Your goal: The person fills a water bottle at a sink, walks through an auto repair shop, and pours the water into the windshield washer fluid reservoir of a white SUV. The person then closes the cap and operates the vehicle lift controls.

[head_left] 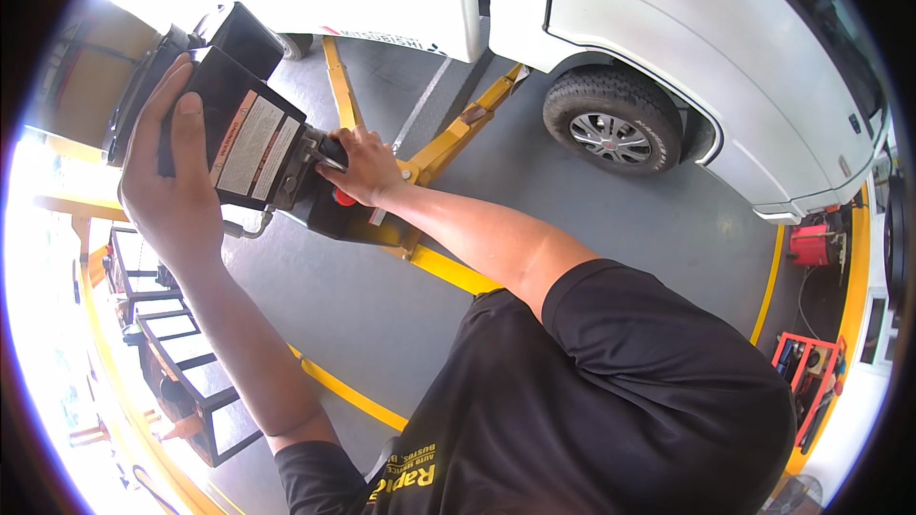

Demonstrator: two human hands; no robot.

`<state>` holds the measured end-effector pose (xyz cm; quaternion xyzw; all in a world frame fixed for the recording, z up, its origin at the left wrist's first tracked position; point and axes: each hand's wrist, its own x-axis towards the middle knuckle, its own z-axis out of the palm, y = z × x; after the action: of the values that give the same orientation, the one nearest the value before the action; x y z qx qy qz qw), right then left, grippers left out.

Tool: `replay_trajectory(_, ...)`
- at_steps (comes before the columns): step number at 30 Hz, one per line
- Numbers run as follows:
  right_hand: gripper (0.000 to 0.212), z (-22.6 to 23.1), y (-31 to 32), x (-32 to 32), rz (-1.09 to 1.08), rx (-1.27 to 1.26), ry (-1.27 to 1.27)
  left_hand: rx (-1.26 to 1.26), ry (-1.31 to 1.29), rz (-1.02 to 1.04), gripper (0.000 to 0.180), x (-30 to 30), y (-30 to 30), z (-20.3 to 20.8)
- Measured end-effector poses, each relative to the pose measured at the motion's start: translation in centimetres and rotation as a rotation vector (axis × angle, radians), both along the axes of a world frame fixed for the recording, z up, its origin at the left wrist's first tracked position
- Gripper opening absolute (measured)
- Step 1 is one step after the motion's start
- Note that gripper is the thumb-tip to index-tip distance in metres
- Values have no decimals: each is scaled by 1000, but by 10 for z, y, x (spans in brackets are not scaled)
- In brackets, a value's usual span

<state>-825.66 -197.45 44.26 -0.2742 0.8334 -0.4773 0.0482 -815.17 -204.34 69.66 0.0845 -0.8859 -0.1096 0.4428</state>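
Grey floor (515, 205) spreads beneath a white van (658, 33) and a yellow lift arm (463, 133). On my feed, the black power unit (218, 91) sits upper left. I see the left hand (176, 191) against its housing, fingers extended, thumb apart; the right hand (372, 170) is wrapped around its black lever handle (331, 149).

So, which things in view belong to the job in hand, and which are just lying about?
Likely in the job:
black boxy unit with an orange-and-white label, against the left hand
short black handle, in the right hand
possibly the yellow steel arm reaching toward the white van

Apparently just about:
red boxy machine
red metal tool rack
black open metal frames
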Motion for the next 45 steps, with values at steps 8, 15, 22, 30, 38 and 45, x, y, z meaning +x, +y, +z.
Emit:
replay_trajectory(8,58,-5,0,-3,12,-72,26,26,30,-25,34,-2,7,0)
replay_trajectory(15,60,-7,-3,-2,18,-67,41,3,30,-10,29,1,9,0)
replay_trajectory(22,62,-5,0,-4,35,-53,55,0,71,-20,27,1,8,-2)
replay_trajectory(30,61,-2,1,-2,29,-72,48,-19,88,-42,25,0,4,-2)
replay_trajectory(38,65,7,6,-5,72,-22,-5,-53,83,-43,26,0,3,-3)
replay_trajectory(45,61,0,3,-6,51,-46,49,-35,76,-66,27,0,3,-3)
